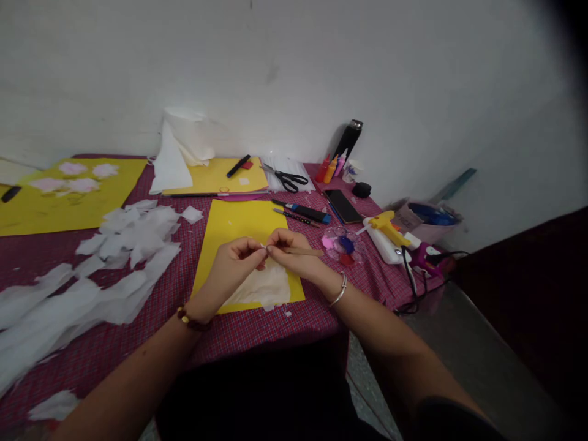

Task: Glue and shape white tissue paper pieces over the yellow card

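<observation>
My left hand (239, 260) and my right hand (294, 254) meet fingertip to fingertip above a yellow sheet (243, 217). Both are closed in a pinch. A tiny white piece (263, 246), perhaps tissue paper, shows between the fingertips; most of it is hidden. From my right hand a thin brown stick (305, 251) sticks out to the right, its other end covered by the fingers. Beneath the hands, a crumpled cream-coloured piece (261, 286) of paper or cloth lies on the yellow sheet.
White paper squares (133, 239) spread over the left of the checked tablecloth (275, 331). Another yellow sheet (27, 214) carries pale pink flowers. Scissors (287, 179), a phone (342, 206), a paint palette (342, 245), a box cutter (310, 212) and a yellow glue gun (388, 228) lie around.
</observation>
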Demonstrator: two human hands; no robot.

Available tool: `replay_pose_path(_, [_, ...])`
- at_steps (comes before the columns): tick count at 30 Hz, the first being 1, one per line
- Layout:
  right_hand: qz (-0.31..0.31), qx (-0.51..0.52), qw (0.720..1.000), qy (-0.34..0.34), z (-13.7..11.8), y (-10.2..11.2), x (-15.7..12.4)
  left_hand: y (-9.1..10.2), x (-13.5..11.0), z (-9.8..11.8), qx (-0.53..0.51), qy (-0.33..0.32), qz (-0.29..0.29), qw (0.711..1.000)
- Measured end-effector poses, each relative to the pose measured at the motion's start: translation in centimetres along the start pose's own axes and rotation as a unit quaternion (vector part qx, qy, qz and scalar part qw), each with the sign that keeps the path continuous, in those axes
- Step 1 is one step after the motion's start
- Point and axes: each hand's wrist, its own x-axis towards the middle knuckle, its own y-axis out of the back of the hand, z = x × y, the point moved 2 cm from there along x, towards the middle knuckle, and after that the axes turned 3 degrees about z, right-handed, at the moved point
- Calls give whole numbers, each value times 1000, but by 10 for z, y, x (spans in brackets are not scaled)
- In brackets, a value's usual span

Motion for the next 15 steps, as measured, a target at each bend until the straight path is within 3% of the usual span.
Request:
replay_pose_path(10, [4, -34, 999, 35, 7, -3, 0, -1, 1, -1, -9, -9, -11, 1000])
replay_pose_path(15, [-21, -119, 984, 129, 8, 13, -5, -8, 2, -9, 1, -12, -35, 999])
